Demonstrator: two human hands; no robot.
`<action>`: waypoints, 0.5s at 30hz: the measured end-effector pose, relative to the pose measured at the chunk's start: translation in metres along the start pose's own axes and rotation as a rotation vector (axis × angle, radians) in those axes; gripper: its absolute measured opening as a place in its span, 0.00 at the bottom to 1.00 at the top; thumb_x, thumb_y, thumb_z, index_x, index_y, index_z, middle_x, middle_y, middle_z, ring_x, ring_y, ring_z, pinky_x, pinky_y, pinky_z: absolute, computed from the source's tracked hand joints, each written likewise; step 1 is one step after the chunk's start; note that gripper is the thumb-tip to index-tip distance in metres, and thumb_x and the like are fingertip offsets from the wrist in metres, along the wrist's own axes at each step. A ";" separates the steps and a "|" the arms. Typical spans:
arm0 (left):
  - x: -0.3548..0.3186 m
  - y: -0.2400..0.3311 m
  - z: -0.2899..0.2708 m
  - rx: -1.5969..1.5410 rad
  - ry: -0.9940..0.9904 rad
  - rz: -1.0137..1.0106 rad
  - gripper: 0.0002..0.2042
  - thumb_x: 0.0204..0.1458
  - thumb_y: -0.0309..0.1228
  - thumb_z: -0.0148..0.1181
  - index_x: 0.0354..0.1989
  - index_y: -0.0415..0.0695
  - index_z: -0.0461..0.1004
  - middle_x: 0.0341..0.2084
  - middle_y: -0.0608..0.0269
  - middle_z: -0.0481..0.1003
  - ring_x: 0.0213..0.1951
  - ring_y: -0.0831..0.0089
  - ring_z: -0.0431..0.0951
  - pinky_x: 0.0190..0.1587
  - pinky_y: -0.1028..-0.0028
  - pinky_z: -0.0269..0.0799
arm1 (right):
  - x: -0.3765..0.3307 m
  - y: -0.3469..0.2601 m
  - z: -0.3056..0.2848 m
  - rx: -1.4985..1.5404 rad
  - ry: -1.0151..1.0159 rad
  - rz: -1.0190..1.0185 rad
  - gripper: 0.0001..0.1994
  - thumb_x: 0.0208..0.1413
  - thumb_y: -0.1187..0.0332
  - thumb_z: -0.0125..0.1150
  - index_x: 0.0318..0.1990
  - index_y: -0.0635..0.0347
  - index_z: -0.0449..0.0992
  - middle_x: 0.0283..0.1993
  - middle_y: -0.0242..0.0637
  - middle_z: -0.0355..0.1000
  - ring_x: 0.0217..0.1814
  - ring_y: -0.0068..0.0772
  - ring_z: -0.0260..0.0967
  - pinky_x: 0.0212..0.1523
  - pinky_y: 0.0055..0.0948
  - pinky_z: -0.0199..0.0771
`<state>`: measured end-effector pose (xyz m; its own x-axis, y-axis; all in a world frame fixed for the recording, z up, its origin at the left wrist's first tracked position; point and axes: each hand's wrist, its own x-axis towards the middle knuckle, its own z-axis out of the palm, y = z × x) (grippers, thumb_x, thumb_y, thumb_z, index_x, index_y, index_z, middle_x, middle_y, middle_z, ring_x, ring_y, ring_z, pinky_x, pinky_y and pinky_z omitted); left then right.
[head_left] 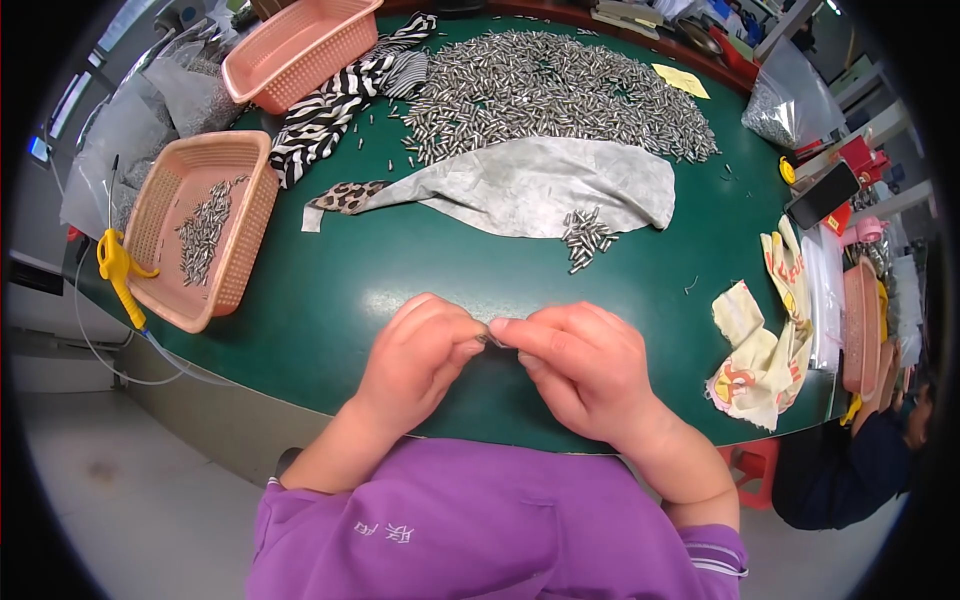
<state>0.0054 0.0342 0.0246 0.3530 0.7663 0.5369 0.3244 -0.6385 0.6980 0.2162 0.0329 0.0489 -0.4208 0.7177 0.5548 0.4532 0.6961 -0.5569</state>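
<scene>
My left hand (418, 355) and my right hand (580, 360) meet fingertip to fingertip above the near edge of the green table (330, 290). Between the fingertips they pinch a small metal pin (490, 340), mostly hidden by the fingers. A small cluster of the same silver pins (585, 238) lies just beyond my hands, by the edge of a grey cloth (540, 185). A large heap of pins (555, 90) covers the far part of the table.
A pink basket (160, 215) at the left holds some pins, with a yellow air tool (117, 268) hooked on it. A second pink basket (300, 45) and striped cloth (335, 100) lie behind. Patterned gloves (765, 350) rest at right. Another person (860, 460) sits at the lower right.
</scene>
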 end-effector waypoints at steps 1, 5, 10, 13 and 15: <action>0.000 0.000 0.000 0.001 0.001 -0.007 0.06 0.51 0.24 0.62 0.36 0.42 0.73 0.29 0.59 0.74 0.31 0.59 0.73 0.36 0.65 0.69 | 0.000 -0.001 -0.001 0.008 -0.011 0.000 0.20 0.45 0.74 0.64 0.48 0.48 0.79 0.32 0.29 0.72 0.31 0.33 0.71 0.29 0.31 0.71; 0.000 -0.001 0.000 -0.006 0.003 -0.005 0.06 0.51 0.24 0.63 0.35 0.42 0.73 0.29 0.59 0.74 0.31 0.59 0.73 0.35 0.65 0.69 | 0.000 -0.002 0.000 0.006 -0.046 0.021 0.20 0.45 0.74 0.64 0.49 0.47 0.79 0.33 0.29 0.72 0.31 0.32 0.71 0.29 0.31 0.71; -0.001 -0.002 0.001 0.006 -0.051 -0.001 0.05 0.52 0.24 0.62 0.35 0.42 0.74 0.29 0.60 0.74 0.32 0.59 0.73 0.36 0.66 0.70 | 0.000 0.000 -0.002 -0.134 -0.073 0.023 0.20 0.46 0.75 0.63 0.49 0.44 0.79 0.34 0.28 0.72 0.31 0.32 0.71 0.29 0.32 0.71; -0.001 -0.001 0.001 -0.040 -0.029 -0.019 0.04 0.52 0.25 0.62 0.35 0.42 0.75 0.29 0.60 0.75 0.32 0.60 0.74 0.36 0.67 0.70 | 0.002 0.002 -0.003 -0.175 -0.022 0.022 0.20 0.46 0.76 0.63 0.48 0.44 0.79 0.33 0.28 0.72 0.31 0.32 0.71 0.29 0.32 0.71; -0.002 -0.001 0.001 -0.067 0.002 -0.028 0.04 0.52 0.25 0.63 0.36 0.42 0.75 0.28 0.60 0.75 0.31 0.61 0.74 0.36 0.67 0.70 | 0.003 0.001 -0.003 -0.125 0.011 0.040 0.20 0.45 0.76 0.63 0.48 0.45 0.79 0.33 0.28 0.72 0.31 0.33 0.71 0.29 0.32 0.71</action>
<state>0.0048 0.0337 0.0223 0.3434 0.7837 0.5176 0.2741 -0.6108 0.7429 0.2177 0.0357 0.0511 -0.3920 0.7439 0.5413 0.5641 0.6591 -0.4973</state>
